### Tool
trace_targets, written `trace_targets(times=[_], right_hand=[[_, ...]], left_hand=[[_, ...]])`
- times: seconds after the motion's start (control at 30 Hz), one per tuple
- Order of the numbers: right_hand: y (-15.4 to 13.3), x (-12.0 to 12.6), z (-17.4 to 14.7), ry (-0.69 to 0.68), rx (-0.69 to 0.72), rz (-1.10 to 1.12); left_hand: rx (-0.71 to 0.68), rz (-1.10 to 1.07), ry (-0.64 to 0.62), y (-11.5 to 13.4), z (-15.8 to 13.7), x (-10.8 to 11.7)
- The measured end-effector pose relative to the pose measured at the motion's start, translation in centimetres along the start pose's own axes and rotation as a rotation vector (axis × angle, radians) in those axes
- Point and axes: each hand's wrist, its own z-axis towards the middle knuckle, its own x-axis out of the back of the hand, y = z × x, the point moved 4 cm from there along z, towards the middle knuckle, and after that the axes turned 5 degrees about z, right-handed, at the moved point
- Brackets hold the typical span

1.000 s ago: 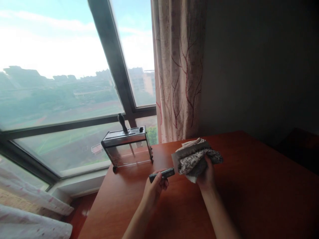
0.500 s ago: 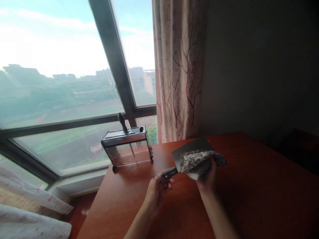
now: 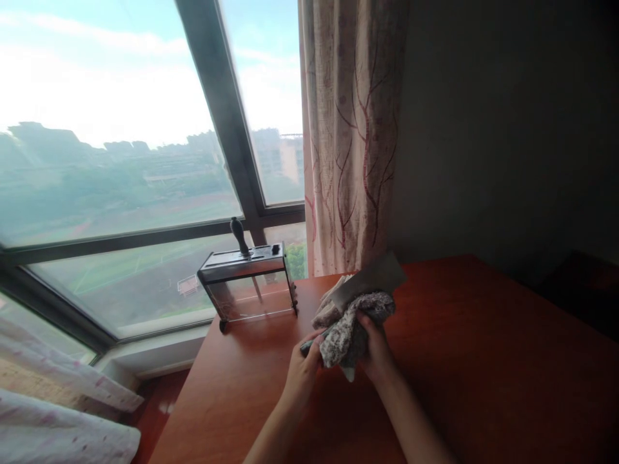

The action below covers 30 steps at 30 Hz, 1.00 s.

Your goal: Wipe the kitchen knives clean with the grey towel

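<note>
My left hand (image 3: 305, 358) is closed around the dark handle of a cleaver (image 3: 370, 281), whose broad grey blade points away to the upper right above the table. A mottled grey-and-white cloth (image 3: 344, 336) is draped around the blade's lower part near the handle, with a fold also showing on its far side. My right hand (image 3: 374, 341) grips the cloth from the right, pressing it against the blade. Some of the right fingers are hidden by the cloth. The front part of the handle is covered too.
A clear-sided knife block (image 3: 251, 290) with a metal top stands at the table's far left edge, a black-handled tool (image 3: 238, 236) upright in it. Under my hands lies the reddish-brown table (image 3: 464, 361). Behind are the window (image 3: 120, 174) and a patterned curtain (image 3: 355, 129).
My right hand has slid the cloth left and down along the blade toward the handle, and the cloth now wraps both sides. The blade has tilted more steeply.
</note>
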Motion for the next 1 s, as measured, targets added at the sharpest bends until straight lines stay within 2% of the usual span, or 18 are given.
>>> trace_targets(times=[0.17,0.3,0.43,0.57,0.73,0.87,1.0], right_hand=[[-2.7,0.7,0.7,0.044,-0.041,0.127],[-5.9,2.5,1.2,0.134,0.012,0.168],[-6.8,3.3,1.4,0.159,0.072,0.203],[-5.0,1.8,0.7,0.119,0.026,0.251],[-1.8,-0.5,-0.4,0.011,-0.057,0.256],[0.8,-0.5,-0.7,-0.039,-0.132,0.179],[2.7,-0.4,-1.0,-0.101,-0.169,0.12]], left_hand=[[-0.057,0.138,-0.124,1.0,-0.1,-0.6],[-0.037,0.171,-0.173,1.2,-0.1,-0.7],[-0.003,0.14,-0.19,0.8,0.0,-0.6],[0.001,0.09,-0.15,0.5,0.3,-0.4],[-0.067,0.084,-0.082,0.1,0.5,-0.2],[-0.166,0.023,-0.058,0.8,0.2,-0.4],[-0.228,-0.021,-0.091,2.0,-0.3,-0.9]])
